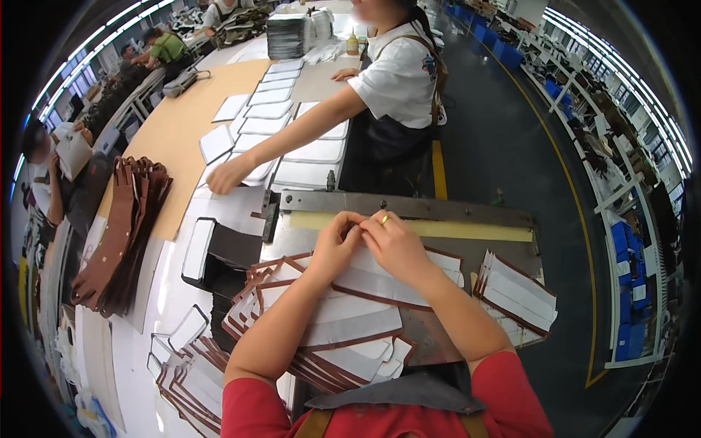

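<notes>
My left hand [336,244] and my right hand [400,250] meet fingertip to fingertip, both closed in a pinch. Between them they grip the far edge of a white panel with brown leather edging [383,279]; the fingers hide the exact spot. A ring sits on a finger of my right hand. The metal work plate [431,332] lies beneath, with a raised metal bar [409,206] and a yellow strip [467,231] just beyond my hands. More brown-edged white panels [358,325] overlap under my forearms, and a small stack [517,293] lies at the right.
Across the bar, a person in a white shirt [401,73] reaches an arm leftward over rows of white panels [292,142]. Brown leather straps [120,241] are heaped at the left. Further brown-edged pieces [193,383] sit lower left. Shelving with blue bins [629,292] stands beyond the right aisle.
</notes>
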The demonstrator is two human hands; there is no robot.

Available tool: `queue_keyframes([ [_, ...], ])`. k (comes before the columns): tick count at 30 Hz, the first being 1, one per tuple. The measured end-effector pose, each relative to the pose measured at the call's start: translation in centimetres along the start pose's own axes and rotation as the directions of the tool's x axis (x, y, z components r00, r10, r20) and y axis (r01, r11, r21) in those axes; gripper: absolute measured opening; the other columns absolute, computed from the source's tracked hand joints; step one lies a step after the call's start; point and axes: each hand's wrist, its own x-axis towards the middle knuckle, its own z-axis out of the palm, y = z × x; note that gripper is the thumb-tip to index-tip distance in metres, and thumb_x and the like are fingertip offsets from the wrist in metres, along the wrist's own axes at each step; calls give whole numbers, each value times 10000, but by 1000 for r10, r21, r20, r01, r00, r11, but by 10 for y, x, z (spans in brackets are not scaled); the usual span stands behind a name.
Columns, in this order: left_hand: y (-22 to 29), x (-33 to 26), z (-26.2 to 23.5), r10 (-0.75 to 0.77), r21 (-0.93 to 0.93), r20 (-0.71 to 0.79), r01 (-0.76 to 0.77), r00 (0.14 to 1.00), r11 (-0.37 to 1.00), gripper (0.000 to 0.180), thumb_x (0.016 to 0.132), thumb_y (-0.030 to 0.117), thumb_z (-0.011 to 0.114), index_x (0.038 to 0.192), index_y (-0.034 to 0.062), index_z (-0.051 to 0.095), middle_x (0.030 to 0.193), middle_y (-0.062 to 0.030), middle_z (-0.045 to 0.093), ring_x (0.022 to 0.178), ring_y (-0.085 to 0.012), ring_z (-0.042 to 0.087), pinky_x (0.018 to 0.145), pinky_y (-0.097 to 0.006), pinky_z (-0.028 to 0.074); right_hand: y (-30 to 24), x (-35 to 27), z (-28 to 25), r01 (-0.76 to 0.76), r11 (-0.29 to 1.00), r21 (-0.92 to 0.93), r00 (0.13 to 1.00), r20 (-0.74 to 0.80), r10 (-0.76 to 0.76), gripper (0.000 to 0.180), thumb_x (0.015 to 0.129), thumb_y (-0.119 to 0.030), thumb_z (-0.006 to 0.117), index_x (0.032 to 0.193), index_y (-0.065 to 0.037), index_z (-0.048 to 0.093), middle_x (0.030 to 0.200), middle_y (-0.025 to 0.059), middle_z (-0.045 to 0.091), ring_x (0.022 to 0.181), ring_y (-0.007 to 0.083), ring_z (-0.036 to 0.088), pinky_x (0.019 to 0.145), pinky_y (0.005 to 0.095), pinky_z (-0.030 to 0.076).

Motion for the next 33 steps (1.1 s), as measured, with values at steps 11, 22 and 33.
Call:
queue_keyframes([
  [11, 11, 0, -1, -353, 52, -35, 354, 935, 934, 188, 849, 44, 565, 1031, 21, 521, 838, -63, 633, 644, -58, 509, 529, -198, 361, 17, -14, 16, -139, 990, -9, 960, 245, 137, 99, 816, -105, 583, 862, -18, 593, 890, 130, 572, 870, 297, 597, 703, 408, 513],
  [22, 8, -2, 0, -287, 186, -56, 292, 956, 938, 199, 840, 43, 539, 1036, 16, 509, 807, -84, 645, 586, -61, 495, 499, -203, 359, 6, -18, 24, 16, 992, -125, 994, 105, -3, 128, 777, -73, 577, 865, 19, 567, 839, 143, 576, 791, 278, 614, 647, 360, 530],
  [33, 6, -3, -1, -228, 249, -13, 224, 973, 942, 192, 836, 39, 512, 1025, 13, 530, 772, -63, 626, 627, -58, 494, 525, -203, 364, 19, -8, 4, -396, 796, 459, 907, 329, 262, 117, 793, -101, 602, 853, -5, 575, 835, 164, 587, 777, 336, 590, 694, 403, 474],
])
